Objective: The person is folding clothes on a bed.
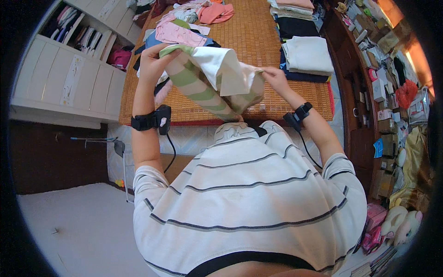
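A green-and-cream striped garment (199,88) with a white panel (216,64) hangs above the bamboo mat (249,34), its lower end close to my lap. My left hand (154,62) pinches the green edge at its upper left corner. At the opposite side my right hand (277,79) grips the edge between thumb and fingers. The cloth sags and folds between the two hands. Just beyond my left hand lies a pile of loose clothes, with a pink printed garment (178,34) on top.
Folded clothes, topped at the near end by a white folded cloth (308,53), are stacked along the mat's right side. A coral garment (219,14) lies at the back. A white cabinet (48,76) with open shelves stands left; a cluttered dark wooden cabinet (361,138) stands right.
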